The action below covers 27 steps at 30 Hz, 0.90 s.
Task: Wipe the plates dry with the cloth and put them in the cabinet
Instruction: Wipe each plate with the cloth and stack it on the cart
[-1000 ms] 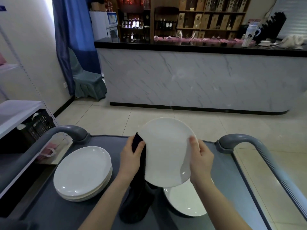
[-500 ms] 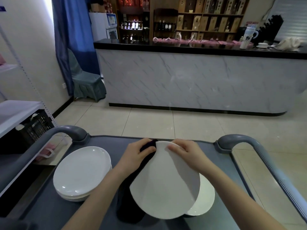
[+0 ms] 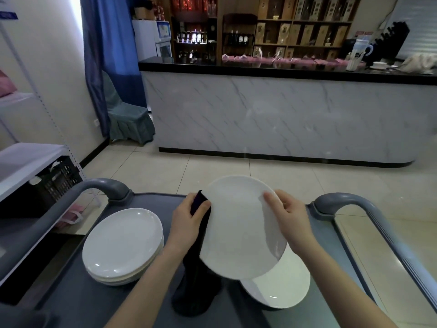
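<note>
Plate (image 3: 238, 228) tipped back up and rose since half a second ago; right hand (image 3: 290, 216) slid from the top rim to the right edge. It now sits centre-low in frame, tilted, face toward the camera, held off the tabletop (image 3: 78, 301) — likely so both sides can be wiped. Left hand (image 3: 186, 223) grip pinches the dark cloth (image 3: 196, 287) against the left rim, with the cloth hanging behind. Right grip pinches the opposite rim, probably to steady and turn it. Stack of plates (image 3: 123, 240) sits lower left, another plate (image 3: 279, 290) lower right just under the held one — tight clearance. Grey cart handles (image 3: 104, 185) flank the sides. No cabinet in view.
</note>
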Each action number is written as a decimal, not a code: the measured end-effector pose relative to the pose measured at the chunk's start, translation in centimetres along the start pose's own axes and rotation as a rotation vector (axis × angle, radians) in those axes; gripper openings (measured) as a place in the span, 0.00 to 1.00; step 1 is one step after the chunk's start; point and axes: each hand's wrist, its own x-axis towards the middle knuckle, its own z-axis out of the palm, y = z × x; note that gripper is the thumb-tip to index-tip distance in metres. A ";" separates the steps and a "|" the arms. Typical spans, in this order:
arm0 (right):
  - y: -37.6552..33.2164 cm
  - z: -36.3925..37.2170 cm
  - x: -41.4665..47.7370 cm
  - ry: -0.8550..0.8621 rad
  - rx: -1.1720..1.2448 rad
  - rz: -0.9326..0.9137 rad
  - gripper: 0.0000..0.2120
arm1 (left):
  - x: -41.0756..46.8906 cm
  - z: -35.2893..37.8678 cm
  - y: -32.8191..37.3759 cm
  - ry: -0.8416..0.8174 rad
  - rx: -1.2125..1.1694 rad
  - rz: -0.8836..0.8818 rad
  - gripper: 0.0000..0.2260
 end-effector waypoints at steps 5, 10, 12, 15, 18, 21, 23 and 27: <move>-1.2 -0.1 0.4 -0.237 -0.169 0.006 0.16 | 1.1 -0.1 0.7 -0.242 0.130 0.031 0.07; -0.4 2.2 -1.0 0.248 0.021 0.044 0.19 | -0.1 1.2 0.1 0.114 -0.035 -0.083 0.04; 0.1 4.2 -2.6 0.461 0.171 0.142 0.17 | -1.2 2.3 -0.1 0.226 -0.107 -0.154 0.09; 1.0 5.0 -3.6 0.421 0.183 0.207 0.12 | -1.5 2.2 -0.3 0.251 -0.139 -0.159 0.13; 1.5 3.0 -2.9 0.208 0.080 0.175 0.06 | -0.6 0.3 -0.6 0.182 -0.098 -0.101 0.14; 0.9 0.7 -1.0 -0.020 -0.055 0.100 0.02 | 0.3 -1.0 0.1 -0.007 -0.018 0.023 0.14; 0.3 0.0 0.2 -0.214 -0.151 0.074 0.03 | 0.9 -1.5 0.9 -0.179 0.042 0.063 0.15; 0.0 0.9 0.6 -0.438 -0.263 0.075 0.05 | 1.0 -1.0 1.4 -0.415 0.118 0.072 0.13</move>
